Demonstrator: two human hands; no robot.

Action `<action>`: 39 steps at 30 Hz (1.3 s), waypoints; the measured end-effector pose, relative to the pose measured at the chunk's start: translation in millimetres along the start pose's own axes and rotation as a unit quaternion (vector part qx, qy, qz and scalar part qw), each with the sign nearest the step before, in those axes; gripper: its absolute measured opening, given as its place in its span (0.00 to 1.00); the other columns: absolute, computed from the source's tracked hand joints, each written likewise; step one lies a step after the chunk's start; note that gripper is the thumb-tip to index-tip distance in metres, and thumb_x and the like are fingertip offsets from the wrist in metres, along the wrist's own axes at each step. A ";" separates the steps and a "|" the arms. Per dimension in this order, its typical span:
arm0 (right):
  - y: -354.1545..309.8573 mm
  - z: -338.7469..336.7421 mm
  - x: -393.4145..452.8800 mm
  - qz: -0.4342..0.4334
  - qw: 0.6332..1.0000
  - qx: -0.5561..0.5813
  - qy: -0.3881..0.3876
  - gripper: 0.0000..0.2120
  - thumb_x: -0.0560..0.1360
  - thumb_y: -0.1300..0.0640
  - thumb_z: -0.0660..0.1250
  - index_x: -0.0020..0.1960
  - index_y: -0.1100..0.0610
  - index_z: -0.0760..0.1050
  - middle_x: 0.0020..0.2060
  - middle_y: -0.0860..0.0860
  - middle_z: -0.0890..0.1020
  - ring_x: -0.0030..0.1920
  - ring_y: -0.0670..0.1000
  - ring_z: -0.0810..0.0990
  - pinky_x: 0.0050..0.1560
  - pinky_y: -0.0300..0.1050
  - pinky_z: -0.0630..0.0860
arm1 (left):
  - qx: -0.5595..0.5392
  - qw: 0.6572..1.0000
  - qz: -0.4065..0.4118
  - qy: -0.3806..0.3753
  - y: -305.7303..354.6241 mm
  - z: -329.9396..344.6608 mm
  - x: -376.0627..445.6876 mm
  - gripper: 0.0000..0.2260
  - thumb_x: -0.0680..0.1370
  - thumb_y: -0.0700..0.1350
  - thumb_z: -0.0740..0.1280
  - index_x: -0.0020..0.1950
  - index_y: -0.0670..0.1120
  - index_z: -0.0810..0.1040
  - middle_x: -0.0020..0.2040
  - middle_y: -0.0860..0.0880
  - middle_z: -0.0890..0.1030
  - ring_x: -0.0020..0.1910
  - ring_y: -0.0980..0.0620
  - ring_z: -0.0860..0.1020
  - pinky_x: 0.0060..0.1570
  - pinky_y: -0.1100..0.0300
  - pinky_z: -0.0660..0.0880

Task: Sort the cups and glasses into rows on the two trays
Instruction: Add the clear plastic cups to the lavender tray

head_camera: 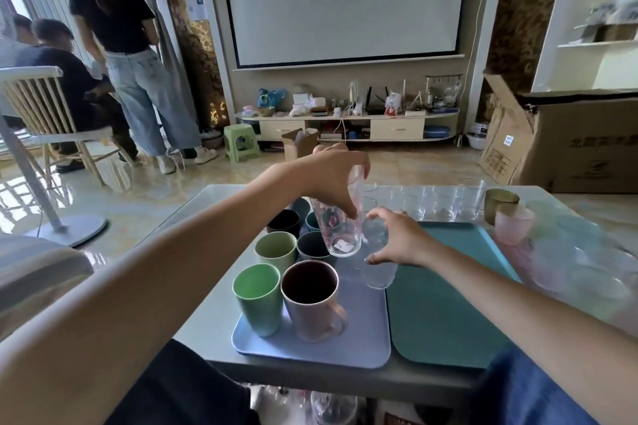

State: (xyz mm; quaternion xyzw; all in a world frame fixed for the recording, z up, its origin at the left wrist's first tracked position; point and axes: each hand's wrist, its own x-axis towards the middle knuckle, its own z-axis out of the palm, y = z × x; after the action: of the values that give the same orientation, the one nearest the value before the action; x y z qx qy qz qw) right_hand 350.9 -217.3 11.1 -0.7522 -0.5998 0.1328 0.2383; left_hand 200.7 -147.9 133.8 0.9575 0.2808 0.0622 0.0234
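Facing a projector screen [345, 0], grey table [221, 290] bearing two trays [445, 314].

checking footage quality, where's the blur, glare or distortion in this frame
Head view: wide-angle bending at the edges; the glasses at right are smeared by blur, the pink mug is sharp; window glare on the floor at left; the patterned glass in the left hand reads clearly.

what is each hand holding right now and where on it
The left hand grips a tall clear patterned glass by its rim, from above. The right hand holds a frosted clear tumbler around its upper part.
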 end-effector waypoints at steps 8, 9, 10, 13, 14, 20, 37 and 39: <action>10.4 41.1 22.1 0.009 0.999 0.020 0.030 0.45 0.60 0.50 0.80 0.72 0.50 0.63 0.61 0.59 0.70 0.61 0.56 0.72 0.59 0.42 0.69 | -0.002 1.000 -0.019 0.000 -9.8 9.1 1.3 0.31 0.62 0.54 0.78 0.61 0.58 0.69 0.54 0.54 0.66 0.56 0.50 0.61 0.54 0.48 0.73; 10.5 43.1 23.4 0.006 0.999 0.022 0.035 0.45 0.60 0.49 0.80 0.72 0.50 0.63 0.61 0.59 0.70 0.61 0.56 0.72 0.59 0.42 0.69 | 0.000 1.000 -0.019 -0.002 -9.7 9.1 0.8 0.31 0.62 0.54 0.78 0.61 0.58 0.69 0.54 0.54 0.66 0.57 0.51 0.61 0.55 0.48 0.73; 10.9 44.7 24.8 0.001 0.999 0.023 0.040 0.45 0.60 0.49 0.80 0.72 0.50 0.63 0.62 0.58 0.69 0.62 0.56 0.71 0.59 0.41 0.68 | 0.002 1.000 -0.018 -0.003 -9.5 9.2 0.2 0.32 0.62 0.54 0.78 0.62 0.58 0.68 0.55 0.53 0.67 0.57 0.50 0.61 0.55 0.49 0.73; 10.9 48.2 26.7 -0.014 0.999 0.009 0.047 0.43 0.62 0.49 0.79 0.72 0.52 0.63 0.63 0.57 0.68 0.63 0.55 0.71 0.61 0.42 0.68 | 0.005 1.000 -0.010 0.000 -8.0 7.9 -2.0 0.31 0.62 0.55 0.78 0.61 0.58 0.69 0.59 0.51 0.69 0.59 0.49 0.63 0.55 0.49 0.72; 10.2 47.8 26.5 -0.018 0.999 0.000 0.045 0.42 0.63 0.50 0.79 0.72 0.52 0.63 0.64 0.57 0.68 0.63 0.55 0.71 0.61 0.43 0.69 | 0.005 1.000 -0.009 0.001 -7.2 7.0 -2.7 0.31 0.62 0.55 0.78 0.61 0.57 0.69 0.59 0.51 0.69 0.59 0.48 0.64 0.55 0.50 0.72; 1.3 11.7 6.5 -0.059 0.998 0.007 0.025 0.44 0.64 0.54 0.77 0.74 0.49 0.57 0.70 0.55 0.62 0.69 0.55 0.65 0.66 0.45 0.65 | 0.014 1.000 0.009 0.002 4.9 1.7 -5.3 0.32 0.63 0.55 0.78 0.63 0.57 0.68 0.60 0.50 0.69 0.59 0.48 0.65 0.51 0.55 0.67; 24.1 32.0 -58.6 -0.008 0.956 0.292 0.038 0.41 0.59 0.57 0.81 0.65 0.51 0.63 0.53 0.44 0.76 0.57 0.47 0.78 0.51 0.32 0.76 | -0.135 0.981 -0.003 -0.140 39.1 29.8 -14.4 0.37 0.70 0.61 0.70 0.74 0.54 0.58 0.73 0.48 0.65 0.68 0.49 0.68 0.66 0.55 0.64; 29.5 46.9 -58.6 0.016 0.950 0.308 0.043 0.41 0.57 0.53 0.82 0.63 0.50 0.63 0.56 0.49 0.76 0.58 0.51 0.78 0.55 0.43 0.77 | -0.095 0.990 -0.054 -0.092 19.1 42.4 -23.2 0.31 0.72 0.67 0.62 0.68 0.49 0.67 0.61 0.45 0.75 0.53 0.49 0.76 0.55 0.54 0.72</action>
State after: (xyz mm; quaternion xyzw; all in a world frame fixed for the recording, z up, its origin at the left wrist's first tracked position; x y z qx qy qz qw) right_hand 338.5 -269.5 -49.2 -0.6566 -0.5071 0.2823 0.4817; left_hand 197.1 -177.0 90.8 0.9362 0.3211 -0.0007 0.1431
